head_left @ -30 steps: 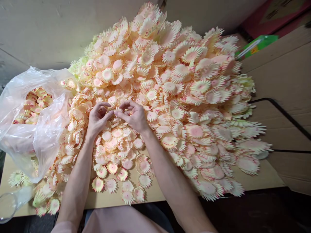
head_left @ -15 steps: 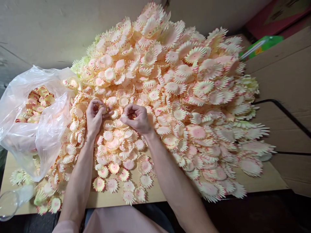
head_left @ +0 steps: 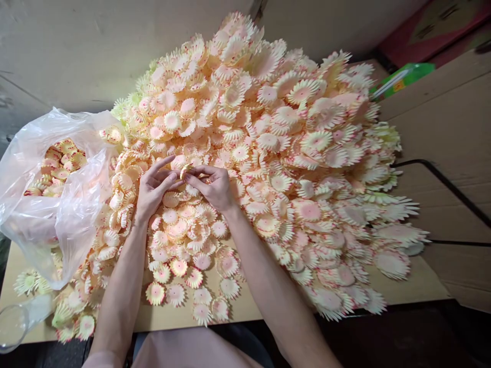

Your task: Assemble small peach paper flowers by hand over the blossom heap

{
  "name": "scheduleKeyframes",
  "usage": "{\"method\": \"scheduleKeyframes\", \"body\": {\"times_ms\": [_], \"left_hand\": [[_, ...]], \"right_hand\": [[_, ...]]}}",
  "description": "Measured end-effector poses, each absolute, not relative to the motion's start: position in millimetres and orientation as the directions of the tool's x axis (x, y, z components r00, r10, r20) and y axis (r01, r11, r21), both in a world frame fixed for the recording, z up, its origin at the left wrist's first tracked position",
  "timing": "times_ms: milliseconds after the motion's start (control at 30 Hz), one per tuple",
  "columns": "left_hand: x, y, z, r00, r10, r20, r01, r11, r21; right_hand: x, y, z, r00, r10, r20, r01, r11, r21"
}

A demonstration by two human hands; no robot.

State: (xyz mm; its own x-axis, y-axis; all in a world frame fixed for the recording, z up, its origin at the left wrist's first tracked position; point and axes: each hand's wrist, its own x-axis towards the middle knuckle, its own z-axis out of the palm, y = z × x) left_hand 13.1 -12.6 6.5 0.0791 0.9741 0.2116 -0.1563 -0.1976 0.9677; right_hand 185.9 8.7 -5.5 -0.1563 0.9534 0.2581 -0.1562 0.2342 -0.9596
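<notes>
Just above the heap, a small cupped artificial flower petal layer (head_left: 186, 170) with red-tipped edges sits between my two hands. My left hand (head_left: 152, 190) has its thumb and lower fingers closed at the left side of this piece, while its index finger stretches out above. From the right, the thumb and fingers of my right hand (head_left: 213, 187) pinch the same piece. Under and around both hands lie many pale pink and cream petal layers (head_left: 180, 227) with fringed edges. Some of my fingertips are hidden behind the piece.
At the left, an open clear plastic bag (head_left: 76, 204) holds several cupped flower pieces (head_left: 61, 166). A clear plastic cup (head_left: 15, 324) lies at the table's (head_left: 161, 319) front left corner. The tall heap (head_left: 268, 138) leans toward the wall; cardboard (head_left: 452, 117) stands on the right.
My hands have come together, the right moving left to pinch the flower petal layer held by the left. The left index finger has straightened. The view has shifted slightly.
</notes>
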Motion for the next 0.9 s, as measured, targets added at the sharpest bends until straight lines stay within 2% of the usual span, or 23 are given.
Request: {"method": "scheduleKeyframes", "body": {"times_ms": [467,633,900], "left_hand": [[19.3,-14.9,13.3,0.086,0.972,0.218,-0.046,-0.215,0.976],[19.0,-13.3,11.2,0.094,0.975,0.202,-0.015,-0.201,0.979],[17.7,-12.0,8.5,0.074,0.974,0.216,-0.003,-0.216,0.976]], "right_hand": [[190.5,4.7,4.8,-0.263,0.939,0.221,-0.125,0.194,-0.973],[190.2,5.4,2.7,-0.206,0.943,0.261,-0.098,0.246,-0.964],[191.6,7.9,-1.7,-0.288,0.935,0.207,-0.249,0.136,-0.959]]}}
